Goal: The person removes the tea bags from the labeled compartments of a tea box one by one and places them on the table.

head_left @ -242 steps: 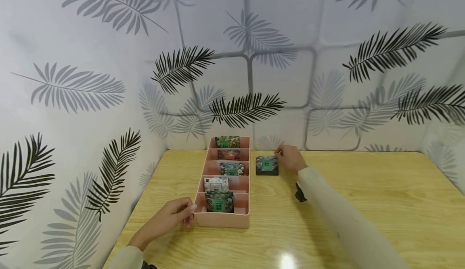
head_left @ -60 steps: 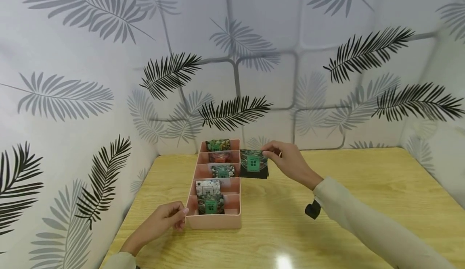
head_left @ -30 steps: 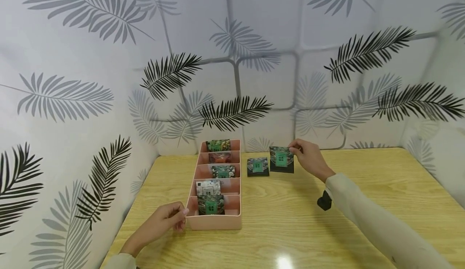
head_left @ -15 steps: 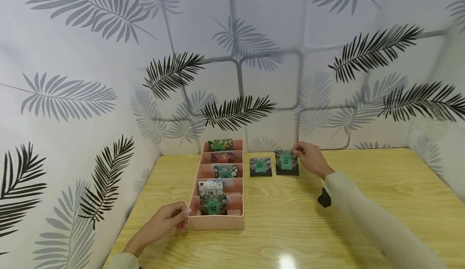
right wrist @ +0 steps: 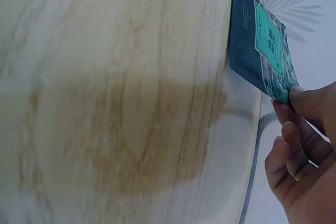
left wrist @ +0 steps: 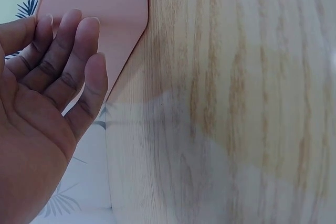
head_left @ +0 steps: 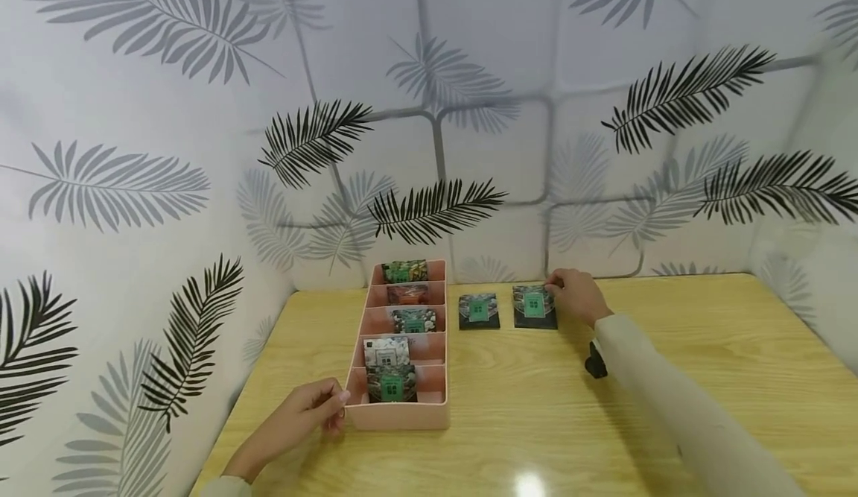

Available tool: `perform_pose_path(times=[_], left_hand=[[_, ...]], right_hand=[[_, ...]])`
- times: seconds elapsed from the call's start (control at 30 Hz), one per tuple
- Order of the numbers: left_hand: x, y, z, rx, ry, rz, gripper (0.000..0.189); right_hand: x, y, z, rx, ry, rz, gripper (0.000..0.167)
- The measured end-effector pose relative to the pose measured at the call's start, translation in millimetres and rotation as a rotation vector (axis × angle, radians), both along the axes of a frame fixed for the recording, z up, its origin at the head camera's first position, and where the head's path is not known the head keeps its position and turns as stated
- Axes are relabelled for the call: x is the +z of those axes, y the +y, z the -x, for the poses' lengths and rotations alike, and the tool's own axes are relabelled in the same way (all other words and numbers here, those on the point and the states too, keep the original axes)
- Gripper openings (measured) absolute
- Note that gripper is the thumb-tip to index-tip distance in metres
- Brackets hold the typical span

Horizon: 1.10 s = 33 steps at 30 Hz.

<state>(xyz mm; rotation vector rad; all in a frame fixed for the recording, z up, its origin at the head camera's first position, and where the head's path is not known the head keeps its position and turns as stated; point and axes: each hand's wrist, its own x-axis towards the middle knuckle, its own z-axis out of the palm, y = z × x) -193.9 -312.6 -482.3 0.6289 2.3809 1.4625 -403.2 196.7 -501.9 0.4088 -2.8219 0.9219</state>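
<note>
The right hand (head_left: 579, 297) pinches the packet (head_left: 534, 306) at its one o'clock corner, three o'clock from the other packet (head_left: 479, 311); the left hand (head_left: 310, 409) pinches the box (head_left: 401, 416) at seven o'clock. Best, I judge, to ease off gently so both packets line up.

A pale yellow wooden table (head_left: 536, 407) carries a long, divided pink box (head_left: 397, 416). Just to the right of the box a dark packet (head_left: 479, 312) lies flat, and farther right of the box is a second dark packet (head_left: 534, 307), though whether it rests fully on the table is unclear.
</note>
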Motion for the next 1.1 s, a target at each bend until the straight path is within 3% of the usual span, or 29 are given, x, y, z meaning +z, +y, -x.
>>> perform_pose_path(times=[0.37, 1.1], left_hand=[[3.2, 0.6, -1.4, -0.004, 0.002, -0.023, 0.029], [-1.9, -2.3, 0.5, 0.014, -0.019, -0.024, 0.032]], right_hand=[[-1.0, -7, 4.0, -0.014, -0.025, -0.046, 0.016], [-5.0, -14, 9.6, -0.011, -0.07, -0.117, 0.017]])
